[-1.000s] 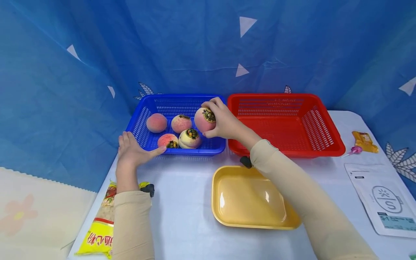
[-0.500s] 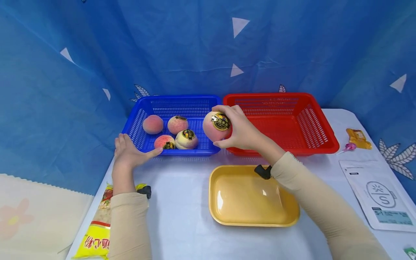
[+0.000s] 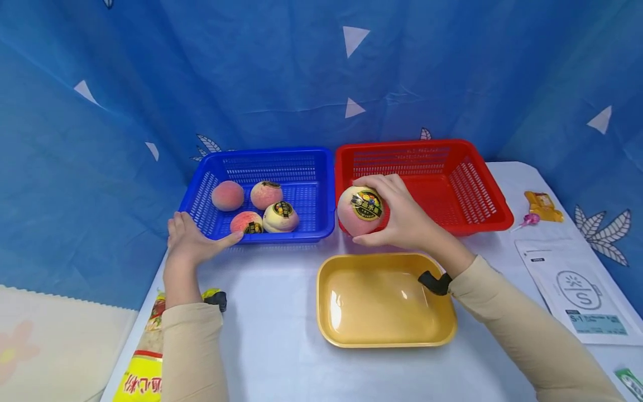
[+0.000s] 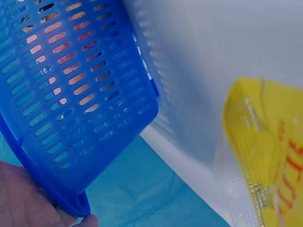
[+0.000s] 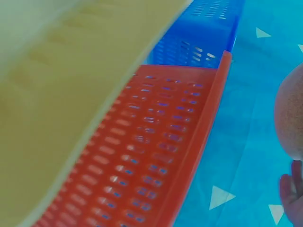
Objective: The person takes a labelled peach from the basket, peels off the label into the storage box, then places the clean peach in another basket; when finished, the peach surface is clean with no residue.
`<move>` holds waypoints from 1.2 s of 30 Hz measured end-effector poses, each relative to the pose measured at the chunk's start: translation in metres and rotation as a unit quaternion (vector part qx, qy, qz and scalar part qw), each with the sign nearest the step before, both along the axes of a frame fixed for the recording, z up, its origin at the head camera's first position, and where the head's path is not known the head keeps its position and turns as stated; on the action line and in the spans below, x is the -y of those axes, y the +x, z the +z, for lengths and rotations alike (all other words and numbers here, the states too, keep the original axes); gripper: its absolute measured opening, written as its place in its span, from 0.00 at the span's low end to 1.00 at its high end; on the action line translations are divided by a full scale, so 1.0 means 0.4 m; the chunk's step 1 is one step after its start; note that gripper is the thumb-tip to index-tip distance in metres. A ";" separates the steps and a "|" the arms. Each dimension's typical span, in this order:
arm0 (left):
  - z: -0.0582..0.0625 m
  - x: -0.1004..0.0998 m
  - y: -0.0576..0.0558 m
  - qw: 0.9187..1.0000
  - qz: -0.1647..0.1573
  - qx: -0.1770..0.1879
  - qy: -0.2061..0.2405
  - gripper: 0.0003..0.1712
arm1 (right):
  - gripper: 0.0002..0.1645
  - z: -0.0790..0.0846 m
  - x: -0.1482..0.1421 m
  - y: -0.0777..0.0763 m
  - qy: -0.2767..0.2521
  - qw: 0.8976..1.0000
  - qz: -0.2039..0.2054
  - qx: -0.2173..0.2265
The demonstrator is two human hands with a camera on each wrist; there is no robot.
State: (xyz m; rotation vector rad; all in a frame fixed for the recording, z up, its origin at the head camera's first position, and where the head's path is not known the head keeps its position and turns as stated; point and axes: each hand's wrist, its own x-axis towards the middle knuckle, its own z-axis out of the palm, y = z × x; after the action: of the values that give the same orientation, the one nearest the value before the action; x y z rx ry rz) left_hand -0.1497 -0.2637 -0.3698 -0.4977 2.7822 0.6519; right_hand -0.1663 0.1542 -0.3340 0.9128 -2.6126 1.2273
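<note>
My right hand (image 3: 402, 215) grips a large pale pink peach (image 3: 359, 211) with a black and gold sticker, held up over the front left corner of the red basket (image 3: 474, 229). In the right wrist view part of the peach (image 5: 290, 113) shows at the right edge, with fingertips (image 5: 292, 196) below it. The blue basket (image 3: 321, 237) holds several more peaches, among them a plain pink one (image 3: 228, 196) and a creamy one (image 3: 280, 218). My left hand (image 3: 188, 240) rests at its front left corner, fingers straight, thumb stretched along the rim.
A yellow plastic tray (image 3: 387, 339) lies in front of the red basket. Under my left forearm is a yellow food bag (image 3: 143, 365). On the right are a white pouch (image 3: 577, 290), a pink lollipop (image 3: 531, 219), an orange packet (image 3: 544, 206) and a green packet (image 3: 630, 382).
The right hand has carried the peach rightward from over the blue basket to the red basket's front left corner. The left hand stays at the blue basket; the view has shifted slightly.
</note>
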 end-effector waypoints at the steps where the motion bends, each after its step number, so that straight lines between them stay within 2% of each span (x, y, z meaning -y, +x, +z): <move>1: 0.000 0.001 0.000 1.000 0.000 -0.001 -0.001 0.87 | 0.53 -0.002 -0.006 0.003 -0.005 1.000 0.002 0.007; 6: 0.001 0.003 0.002 1.000 -0.001 -0.003 -0.005 0.87 | 0.52 -0.005 -0.034 0.017 -0.034 0.998 0.021 0.038; 14: 0.001 0.003 0.001 1.000 -0.004 0.004 -0.008 0.87 | 0.55 -0.014 -0.062 0.035 -0.049 0.997 0.023 0.061; 28: 0.005 -0.001 -0.003 1.000 0.000 0.004 -0.007 0.87 | 0.57 -0.025 -0.089 0.054 -0.048 0.997 0.007 0.060; 32: 0.016 -0.020 0.007 1.000 -0.001 -0.024 -0.009 0.85 | 0.57 -0.028 -0.098 0.063 -0.047 0.997 0.001 0.057; 36: 0.037 -0.061 0.026 0.996 -0.007 -0.083 -0.022 0.78 | 0.57 -0.031 -0.108 0.072 -0.046 0.997 -0.007 0.060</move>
State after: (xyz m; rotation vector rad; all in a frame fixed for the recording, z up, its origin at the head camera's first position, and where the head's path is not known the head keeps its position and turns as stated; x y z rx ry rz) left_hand -0.1393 -0.2392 -0.3549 -0.4516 2.9587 0.6568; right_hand -0.1374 0.1975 -0.3465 0.8294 -2.6220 1.4270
